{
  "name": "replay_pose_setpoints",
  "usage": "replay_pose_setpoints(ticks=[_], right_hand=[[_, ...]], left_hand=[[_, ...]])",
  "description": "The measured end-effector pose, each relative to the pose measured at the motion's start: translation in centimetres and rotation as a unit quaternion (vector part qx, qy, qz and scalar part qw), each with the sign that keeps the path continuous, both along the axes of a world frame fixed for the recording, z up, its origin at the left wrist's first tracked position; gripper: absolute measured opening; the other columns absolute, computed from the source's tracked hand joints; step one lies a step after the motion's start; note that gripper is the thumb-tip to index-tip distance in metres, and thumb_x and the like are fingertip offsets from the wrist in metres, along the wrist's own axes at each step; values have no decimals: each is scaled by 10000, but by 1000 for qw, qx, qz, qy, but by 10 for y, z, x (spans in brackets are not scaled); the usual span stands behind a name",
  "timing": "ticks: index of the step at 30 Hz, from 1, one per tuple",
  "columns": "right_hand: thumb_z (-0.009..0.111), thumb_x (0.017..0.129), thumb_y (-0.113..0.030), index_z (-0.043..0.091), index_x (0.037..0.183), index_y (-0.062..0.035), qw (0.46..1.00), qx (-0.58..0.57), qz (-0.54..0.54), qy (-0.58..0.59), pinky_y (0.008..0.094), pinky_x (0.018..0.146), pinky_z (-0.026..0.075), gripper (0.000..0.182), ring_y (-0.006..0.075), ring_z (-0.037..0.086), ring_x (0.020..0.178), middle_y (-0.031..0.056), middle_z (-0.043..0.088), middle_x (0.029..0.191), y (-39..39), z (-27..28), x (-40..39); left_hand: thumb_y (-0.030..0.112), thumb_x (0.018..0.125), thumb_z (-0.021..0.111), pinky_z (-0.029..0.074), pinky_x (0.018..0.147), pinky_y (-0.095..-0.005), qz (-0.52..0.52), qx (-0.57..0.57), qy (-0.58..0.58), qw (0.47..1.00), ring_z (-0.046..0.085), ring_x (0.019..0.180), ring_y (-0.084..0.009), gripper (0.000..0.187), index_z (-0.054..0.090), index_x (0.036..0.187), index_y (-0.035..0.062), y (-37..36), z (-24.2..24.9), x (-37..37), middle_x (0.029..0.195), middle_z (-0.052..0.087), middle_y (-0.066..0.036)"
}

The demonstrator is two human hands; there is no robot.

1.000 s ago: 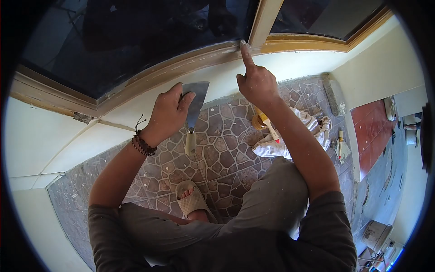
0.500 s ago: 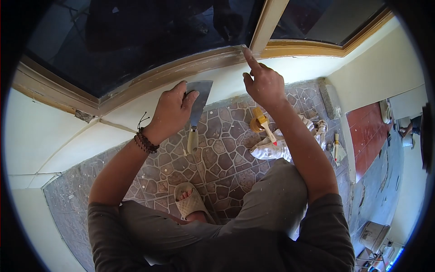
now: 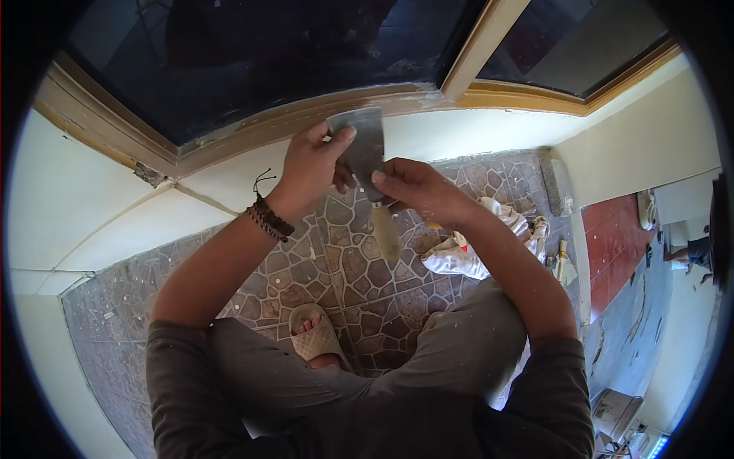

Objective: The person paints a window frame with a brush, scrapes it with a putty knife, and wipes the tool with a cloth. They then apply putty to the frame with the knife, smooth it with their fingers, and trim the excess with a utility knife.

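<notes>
A putty knife (image 3: 365,138) with a wide metal blade and a pale handle hangs between my hands, handle pointing down toward me. My left hand (image 3: 312,164) is closed on the blade's left side, its thumb lying on the flat face. From the right, my right hand (image 3: 420,187) pinches the lower blade near the handle, thumb on top; its other fingers are partly hidden behind the metal. Just beyond the blade runs the wooden window frame (image 3: 306,118), with whitish smears along its sill near the upright post.
A crumpled white cloth (image 3: 459,258) lies on the stone-patterned floor (image 3: 359,306), partly behind my right forearm. A paintbrush (image 3: 562,260) rests farther right. A concrete block (image 3: 556,182) sits by the wall. At the far right, another person (image 3: 692,252) is partly visible.
My right hand has left the window frame, where its finger touched the sill, and come down to the putty knife. My left hand has shifted right and tilted the blade upright.
</notes>
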State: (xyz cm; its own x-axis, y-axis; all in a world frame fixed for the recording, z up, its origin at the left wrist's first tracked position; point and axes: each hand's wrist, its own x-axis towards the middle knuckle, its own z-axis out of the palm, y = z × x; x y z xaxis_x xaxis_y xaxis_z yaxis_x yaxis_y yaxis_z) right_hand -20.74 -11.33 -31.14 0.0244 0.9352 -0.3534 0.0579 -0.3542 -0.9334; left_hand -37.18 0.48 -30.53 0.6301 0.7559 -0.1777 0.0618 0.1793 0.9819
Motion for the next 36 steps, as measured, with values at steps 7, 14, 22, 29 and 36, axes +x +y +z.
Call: replay_pose_setpoints(ticks=[7, 14, 22, 29, 36], right_hand=[[582, 961, -319, 567, 953, -5, 999, -23, -22, 11, 304, 611, 499, 314, 136, 609, 676, 77, 635, 818, -30, 32, 38], [569, 912, -269, 548, 1037, -41, 868, -22, 24, -495, 535, 719, 477, 261, 452, 623, 837, 236, 639, 848, -77, 85, 24], [559, 876, -234, 528, 1043, -49, 863, -69, 171, -470, 533, 731, 500, 251, 437, 642, 825, 240, 652, 837, -92, 46, -44], [568, 852, -243, 546, 1051, -13, 837, -122, 265, -464, 518, 738, 492, 304, 419, 645, 842, 239, 652, 850, -84, 18, -44], [531, 830, -143, 538, 1077, -21, 878, -98, 240, -402, 519, 730, 483, 276, 415, 643, 821, 237, 639, 827, -81, 2, -27]], left_hand=[[356, 931, 623, 433, 435, -339, 4, 437, 222, 872, 536, 415, -187, 388, 578, 761, 10, -1, 15, 40, 597, 564, -97], [130, 814, 643, 445, 897, -442, 39, 772, 6, 634, 559, 1060, -298, 229, 617, 1019, 31, 8, 62, 88, 1091, 595, -133], [-25, 828, 569, 277, 1148, -429, 20, 549, -124, 826, 241, 1403, -420, 772, 143, 1472, -48, -17, 55, 148, 1498, 202, -291], [-53, 780, 558, 401, 1046, -411, 23, 519, -111, 847, 452, 1229, -406, 660, 308, 1390, -53, -6, 28, 138, 1320, 419, -261], [8, 805, 578, 488, 877, -432, -12, 471, -71, 879, 576, 1061, -364, 585, 387, 1359, 18, 9, 43, 135, 1149, 565, -214]])
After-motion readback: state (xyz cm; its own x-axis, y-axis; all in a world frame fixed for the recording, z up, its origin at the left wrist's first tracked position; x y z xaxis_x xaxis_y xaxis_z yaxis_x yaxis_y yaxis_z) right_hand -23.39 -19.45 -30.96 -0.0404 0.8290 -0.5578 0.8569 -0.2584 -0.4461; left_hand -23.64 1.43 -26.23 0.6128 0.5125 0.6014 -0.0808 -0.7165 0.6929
